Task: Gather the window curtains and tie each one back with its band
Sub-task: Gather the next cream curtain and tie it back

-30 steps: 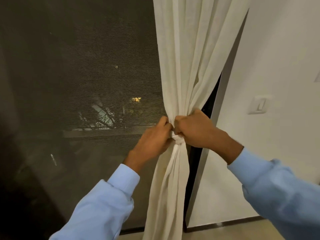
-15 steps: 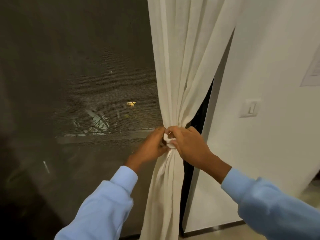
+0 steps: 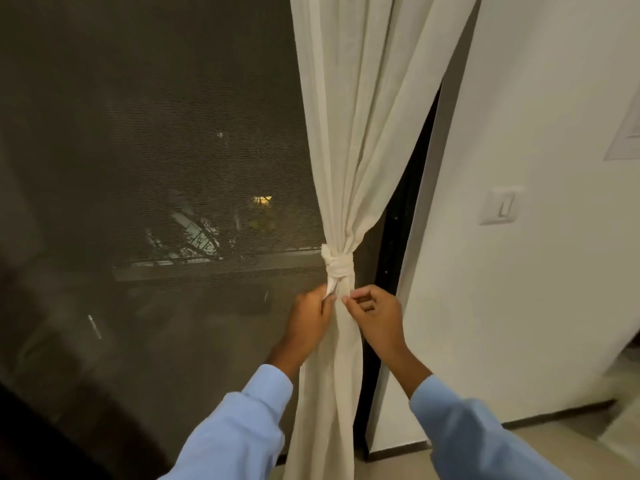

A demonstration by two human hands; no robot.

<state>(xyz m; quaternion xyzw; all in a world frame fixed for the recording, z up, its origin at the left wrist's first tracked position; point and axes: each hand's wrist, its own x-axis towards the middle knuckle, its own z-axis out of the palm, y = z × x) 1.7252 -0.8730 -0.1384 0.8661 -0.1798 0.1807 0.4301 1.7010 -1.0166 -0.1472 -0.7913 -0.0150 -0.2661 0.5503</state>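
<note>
Half the view is a dark window point(image 3: 156, 202) on the left; a pale wall point(image 3: 540, 323) fills the right. Between them hangs one curtain point(image 3: 349, 133), cream and thin, gathered into a narrow waist and falling in loose folds to the floor.

The left hand point(image 3: 308, 322) sits just left of the curtain, below the waist, and pinches the hanging tail point(image 3: 330, 289) of the band between thumb and fingers. The right hand point(image 3: 375, 315) is just right of it, thumb and forefinger brought together at the tail's edge. Whether they hold cloth or only touch it, I cannot tell.

The band point(image 3: 337, 266) wraps the waist with a knot on its left side, and it looks already tied. A switch point(image 3: 500, 205) sits on the wall, far right.

The cloth seems light and soft, with no stiffness to fight. It should bunch easily but may slide down through a slack band. The best hold is probably the band's loose ends, close under the knot, pulled apart to snug it. A grip on the curtain itself would likely drag folds out of the gather. This curtain appears nearly done, short of a final tightening. No other curtain is in view.
</note>
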